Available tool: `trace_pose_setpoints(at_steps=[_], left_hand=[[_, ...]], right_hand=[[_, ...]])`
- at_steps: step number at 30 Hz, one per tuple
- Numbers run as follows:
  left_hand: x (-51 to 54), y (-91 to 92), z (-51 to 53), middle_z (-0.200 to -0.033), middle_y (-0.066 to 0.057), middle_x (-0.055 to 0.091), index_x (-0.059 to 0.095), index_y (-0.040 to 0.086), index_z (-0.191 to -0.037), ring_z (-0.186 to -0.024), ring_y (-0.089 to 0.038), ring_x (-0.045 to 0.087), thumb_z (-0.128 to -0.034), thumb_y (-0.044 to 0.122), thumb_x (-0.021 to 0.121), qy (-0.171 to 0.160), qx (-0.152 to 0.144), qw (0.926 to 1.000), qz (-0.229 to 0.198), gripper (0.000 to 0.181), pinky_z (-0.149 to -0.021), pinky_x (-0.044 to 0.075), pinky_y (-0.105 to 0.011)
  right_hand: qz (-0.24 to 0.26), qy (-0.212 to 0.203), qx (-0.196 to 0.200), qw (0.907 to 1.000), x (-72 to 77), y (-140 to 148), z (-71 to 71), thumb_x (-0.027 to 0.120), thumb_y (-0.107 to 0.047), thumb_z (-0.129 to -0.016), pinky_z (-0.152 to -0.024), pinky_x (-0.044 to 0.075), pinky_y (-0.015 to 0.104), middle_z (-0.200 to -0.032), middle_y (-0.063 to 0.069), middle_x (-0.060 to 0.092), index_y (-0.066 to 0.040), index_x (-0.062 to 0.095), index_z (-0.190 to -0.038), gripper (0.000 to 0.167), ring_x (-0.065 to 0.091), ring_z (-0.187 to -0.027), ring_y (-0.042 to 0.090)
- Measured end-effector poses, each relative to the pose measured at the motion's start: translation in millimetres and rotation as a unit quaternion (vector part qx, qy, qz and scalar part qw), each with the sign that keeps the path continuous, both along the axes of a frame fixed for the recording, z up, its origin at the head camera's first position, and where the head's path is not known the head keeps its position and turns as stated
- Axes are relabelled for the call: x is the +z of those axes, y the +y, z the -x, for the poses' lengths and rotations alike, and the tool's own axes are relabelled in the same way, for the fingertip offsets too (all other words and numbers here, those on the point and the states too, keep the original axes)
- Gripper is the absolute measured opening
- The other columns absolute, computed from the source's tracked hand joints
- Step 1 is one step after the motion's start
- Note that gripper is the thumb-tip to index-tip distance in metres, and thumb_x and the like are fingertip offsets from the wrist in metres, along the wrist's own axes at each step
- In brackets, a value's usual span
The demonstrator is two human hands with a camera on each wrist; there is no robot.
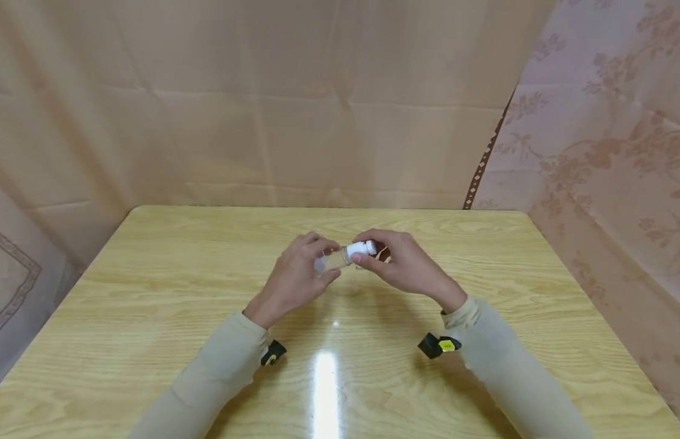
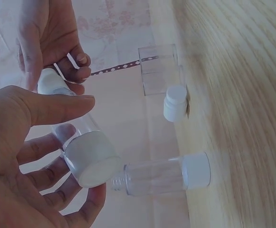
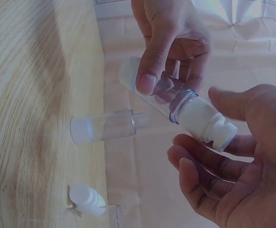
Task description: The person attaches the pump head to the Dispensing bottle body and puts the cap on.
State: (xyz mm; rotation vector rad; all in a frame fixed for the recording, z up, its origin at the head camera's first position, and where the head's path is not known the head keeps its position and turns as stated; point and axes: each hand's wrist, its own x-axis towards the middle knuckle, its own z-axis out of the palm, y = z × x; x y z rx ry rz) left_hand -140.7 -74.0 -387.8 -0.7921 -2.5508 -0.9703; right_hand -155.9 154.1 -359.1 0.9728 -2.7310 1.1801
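Note:
A clear pump bottle (image 3: 159, 103) with a white base (image 2: 92, 159) is held tilted above the table. My left hand (image 1: 296, 271) grips its body near the base, thumb on one side and fingers on the other. At the bottle's other end is a white pump top (image 3: 200, 118) with a clear collar. The thumb and fingers of my right hand (image 1: 411, 265) are curled round that top. On the table beyond the hands stands a second clear bottle (image 2: 154, 178) with a white base and a bare threaded neck. The wrist views show it; the hands hide it in the head view.
A small white pump top (image 2: 176, 104) stands on the wooden table (image 1: 153, 292), beside a clear cylindrical cover (image 2: 159, 71). Behind the table hangs a beige curtain (image 1: 296, 122), with a flowered cloth (image 1: 608, 140) to the right.

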Motion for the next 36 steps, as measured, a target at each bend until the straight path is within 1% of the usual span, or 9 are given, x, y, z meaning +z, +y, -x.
trace_pose_setpoints(at_steps=[5, 8, 11, 18, 21, 25, 29, 32, 36], left_hand=[[0.9, -0.1, 0.7, -0.107, -0.009, 0.067, 0.072, 0.004, -0.114, -0.098, -0.026, 0.061, -0.0818, 0.011, 0.086, -0.005, 0.000, 1.0000, 0.000, 0.036, -0.081, 0.053, -0.042], [1.4, -0.3, 0.6, -0.107, -0.009, 0.067, 0.072, 0.005, -0.114, -0.098, -0.026, 0.061, -0.0821, 0.012, 0.086, -0.007, 0.002, 1.0000, 0.003, 0.035, -0.080, 0.053, -0.042], [1.8, -0.7, 0.0, -0.106, -0.010, 0.067, 0.072, 0.005, -0.114, -0.098, -0.026, 0.061, -0.0817, 0.012, 0.086, -0.006, 0.003, 1.0000, 0.004, 0.036, -0.079, 0.053, -0.042], [0.4, -1.2, -0.7, -0.106, -0.010, 0.067, 0.072, 0.005, -0.113, -0.097, -0.026, 0.059, -0.0813, 0.012, 0.086, 0.000, 0.006, 0.9999, 0.008, 0.035, -0.076, 0.052, -0.041], [0.2, -1.4, -1.1, -0.106, -0.009, 0.067, 0.073, 0.006, -0.114, -0.097, -0.025, 0.059, -0.0822, 0.013, 0.086, 0.001, 0.009, 0.9999, 0.013, 0.035, -0.075, 0.051, -0.039], [-0.3, -0.6, -1.2, -0.107, -0.010, 0.067, 0.073, 0.006, -0.115, -0.095, -0.024, 0.058, -0.0829, 0.013, 0.085, 0.004, 0.011, 0.9998, 0.016, 0.035, -0.073, 0.051, -0.038], [-0.4, 0.3, -1.6, -0.105, -0.009, 0.066, 0.072, 0.006, -0.115, -0.094, -0.024, 0.059, -0.0819, 0.012, 0.086, 0.013, 0.012, 0.9997, 0.016, 0.036, -0.072, 0.051, -0.038], [-0.4, 0.9, -1.7, -0.105, -0.008, 0.066, 0.072, 0.006, -0.115, -0.094, -0.024, 0.059, -0.0824, 0.012, 0.085, 0.011, 0.013, 0.9997, 0.016, 0.035, -0.073, 0.051, -0.038], [-1.2, 1.4, -1.3, -0.107, -0.009, 0.067, 0.072, 0.006, -0.115, -0.095, -0.024, 0.059, -0.0828, 0.012, 0.085, 0.004, 0.013, 0.9998, 0.017, 0.035, -0.075, 0.052, -0.039]], right_hand=[[0.002, 0.016, 0.006, 0.9998, 4.3, 2.6, -1.2, 0.075, -0.021, -0.094, -0.075, 0.057, 0.037, -0.102, 0.004, 0.069, -0.005, 0.063, -0.133, 0.043, 0.064, -0.085, 0.017], [0.007, 0.032, 0.015, 0.9993, 5.8, 3.2, -0.7, 0.077, -0.016, -0.093, -0.075, 0.057, 0.035, -0.105, 0.004, 0.069, -0.006, 0.064, -0.130, 0.041, 0.065, -0.087, 0.017], [0.006, 0.038, 0.018, 0.9991, 6.1, 2.9, -0.4, 0.077, -0.013, -0.092, -0.075, 0.057, 0.033, -0.106, 0.003, 0.069, -0.006, 0.066, -0.127, 0.036, 0.064, -0.086, 0.016], [0.003, 0.031, 0.009, 0.9995, 4.0, 1.1, -0.4, 0.075, -0.012, -0.093, -0.074, 0.057, 0.037, -0.102, 0.002, 0.070, -0.007, 0.069, -0.121, 0.029, 0.062, -0.084, 0.017], [0.004, 0.026, 0.007, 0.9996, 2.9, 0.2, -0.1, 0.074, -0.015, -0.095, -0.073, 0.057, 0.038, -0.097, 0.001, 0.069, -0.007, 0.070, -0.119, 0.026, 0.062, -0.081, 0.017], [0.003, 0.016, 0.000, 0.9999, 1.4, 0.3, 0.0, 0.071, -0.020, -0.097, -0.072, 0.056, 0.037, -0.092, 0.000, 0.069, -0.007, 0.070, -0.118, 0.024, 0.062, -0.078, 0.015], [-0.002, 0.007, -0.009, 0.9999, 1.1, 0.6, 0.1, 0.070, -0.025, -0.098, -0.070, 0.056, 0.034, -0.091, -0.001, 0.068, -0.008, 0.070, -0.118, 0.026, 0.063, -0.077, 0.014], [-0.005, 0.006, -0.013, 0.9999, 1.2, 1.4, 0.3, 0.070, -0.026, -0.098, -0.071, 0.056, 0.034, -0.091, 0.000, 0.068, -0.008, 0.069, -0.122, 0.030, 0.063, -0.078, 0.014], [-0.002, 0.010, -0.010, 0.9999, 1.8, 3.2, 0.6, 0.072, -0.024, -0.097, -0.074, 0.056, 0.036, -0.097, 0.002, 0.069, -0.007, 0.065, -0.129, 0.037, 0.064, -0.082, 0.016]])
